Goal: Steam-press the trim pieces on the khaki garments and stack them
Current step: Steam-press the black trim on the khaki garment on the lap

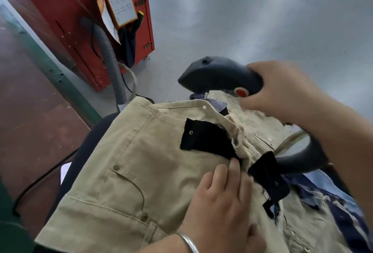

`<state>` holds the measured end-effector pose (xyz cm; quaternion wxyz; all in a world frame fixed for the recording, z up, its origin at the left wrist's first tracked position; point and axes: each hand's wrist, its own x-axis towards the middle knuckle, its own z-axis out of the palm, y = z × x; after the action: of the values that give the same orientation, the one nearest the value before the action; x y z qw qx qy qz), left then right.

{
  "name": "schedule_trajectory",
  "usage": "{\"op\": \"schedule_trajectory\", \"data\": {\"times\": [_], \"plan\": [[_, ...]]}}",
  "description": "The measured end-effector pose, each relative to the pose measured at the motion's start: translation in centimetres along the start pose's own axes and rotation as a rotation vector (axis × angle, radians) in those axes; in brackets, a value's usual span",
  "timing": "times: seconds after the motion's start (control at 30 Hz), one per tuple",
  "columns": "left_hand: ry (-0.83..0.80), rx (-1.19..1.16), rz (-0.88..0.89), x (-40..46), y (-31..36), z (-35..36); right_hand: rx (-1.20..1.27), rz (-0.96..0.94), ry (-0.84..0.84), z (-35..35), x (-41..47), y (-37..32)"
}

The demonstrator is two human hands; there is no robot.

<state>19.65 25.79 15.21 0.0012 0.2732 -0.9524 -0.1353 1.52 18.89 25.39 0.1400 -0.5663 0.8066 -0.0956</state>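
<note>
A khaki garment (129,172) lies spread across the dark pressing surface in front of me. Two black trim pieces with small eyelets lie at its fly: one (203,137) flat on the left side, the other (270,178) hanging to the right. My left hand (222,204) presses flat on the khaki cloth, fingertips touching the lower edge of the left trim piece. My right hand (282,91) grips the handle of a dark steam iron (218,74) with a red button, held in the air above the waistband.
A red metal cabinet (84,20) with an orange tag and a grey ribbed hose (111,58) stands at the back left. A brown table (30,99) with a green edge runs along the left. More blue and khaki garments (327,208) pile at the right. Grey floor lies behind.
</note>
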Motion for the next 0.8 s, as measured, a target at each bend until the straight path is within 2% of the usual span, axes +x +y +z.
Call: {"op": "schedule_trajectory", "data": {"times": [0.1, 0.2, 0.3, 0.43, 0.63, 0.8], "plan": [[-0.035, -0.021, 0.012, -0.1, -0.3, 0.1, 0.100, -0.033, -0.059, -3.4, -2.5, 0.6], [-0.035, -0.031, 0.017, 0.0, -0.2, 0.3, -0.079, -0.056, -0.104, -4.6, -5.5, 1.1], [-0.012, -0.022, 0.023, 0.2, -0.2, 0.2, -0.239, 0.005, -0.143, -3.8, -7.3, 2.7], [-0.017, -0.025, 0.040, 0.2, -0.1, 0.1, -0.299, 0.022, -0.208, -1.7, -6.8, 2.2], [-0.025, -0.027, 0.047, 0.0, -0.1, 0.0, -0.301, -0.048, -0.074, 1.0, -2.6, -1.0], [-0.025, -0.068, 0.043, -0.1, -0.3, -0.1, -0.241, -0.047, -0.088, 1.5, 0.9, -2.2]]}}
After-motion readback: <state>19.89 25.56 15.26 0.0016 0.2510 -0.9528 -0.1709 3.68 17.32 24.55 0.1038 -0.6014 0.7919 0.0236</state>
